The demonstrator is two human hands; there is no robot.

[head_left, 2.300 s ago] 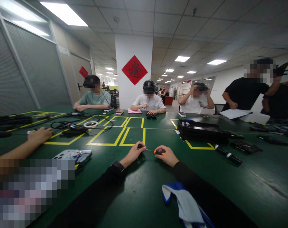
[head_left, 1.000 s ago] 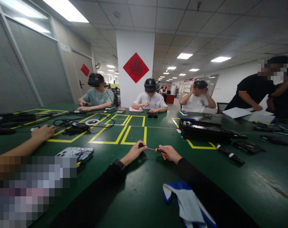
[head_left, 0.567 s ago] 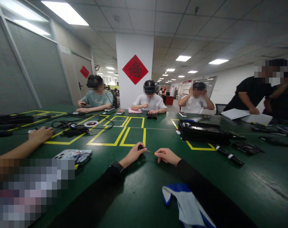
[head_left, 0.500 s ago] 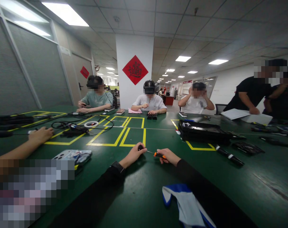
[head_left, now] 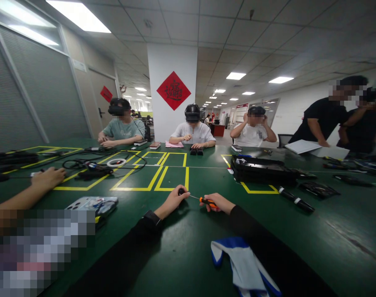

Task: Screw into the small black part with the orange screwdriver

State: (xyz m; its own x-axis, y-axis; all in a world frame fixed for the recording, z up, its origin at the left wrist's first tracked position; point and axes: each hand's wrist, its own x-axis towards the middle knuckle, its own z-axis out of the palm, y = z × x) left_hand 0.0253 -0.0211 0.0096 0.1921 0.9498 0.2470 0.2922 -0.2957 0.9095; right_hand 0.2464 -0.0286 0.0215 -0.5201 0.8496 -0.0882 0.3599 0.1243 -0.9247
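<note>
My right hand (head_left: 217, 202) is closed around the orange and black handle of a screwdriver (head_left: 208, 202). Its thin metal shaft points left, toward my left hand (head_left: 174, 201). Between the fingers of my left hand is a small black part (head_left: 181, 191), mostly covered, so its kind is unclear. The screwdriver's tip reaches this part or ends very close to it; I cannot tell which. Both hands are just above the green table (head_left: 188, 231), in front of the yellow tape outlines. A white and blue glove (head_left: 245, 264) lies below my right forearm.
A black tray-like case (head_left: 262, 170) and a black cylindrical tool (head_left: 296, 199) lie to the right. Cables (head_left: 91, 165) and a bagged kit (head_left: 93, 205) are at left, near another person's hand (head_left: 48, 178). Several people sit or stand across the table.
The whole view has shifted slightly, moving things a little to the left. My hands keep nearly the same pose, with the screwdriver still pointing at the black part.
</note>
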